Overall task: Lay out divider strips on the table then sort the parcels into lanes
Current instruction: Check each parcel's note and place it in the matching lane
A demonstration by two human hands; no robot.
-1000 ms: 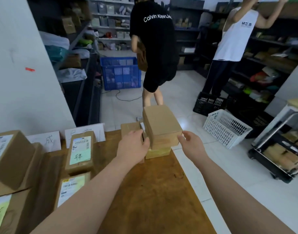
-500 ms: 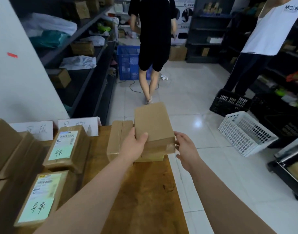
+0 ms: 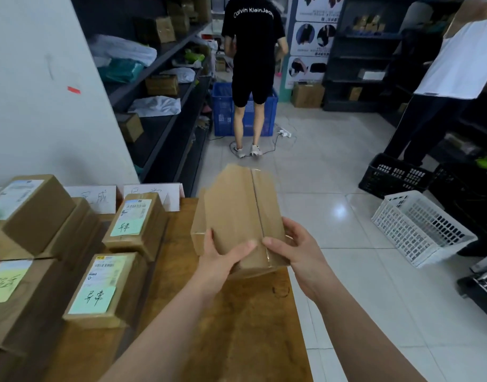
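While labelled parcels (image 3: 137, 221) crowd the left of the table (image 3: 236, 326) and a person in black (image 3: 253, 64) stands in the aisle beyond, the left hand (image 3: 223, 260) and right hand (image 3: 300, 252) curl round a plain parcel (image 3: 236, 213) above the far end. Half a second earlier, the right hand hovered open beside it.

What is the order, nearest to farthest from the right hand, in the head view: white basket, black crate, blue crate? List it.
1. White basket, floor, right of the right hand holding the parcel.
2. Black crate, behind it.
3. Blue crate, far back.
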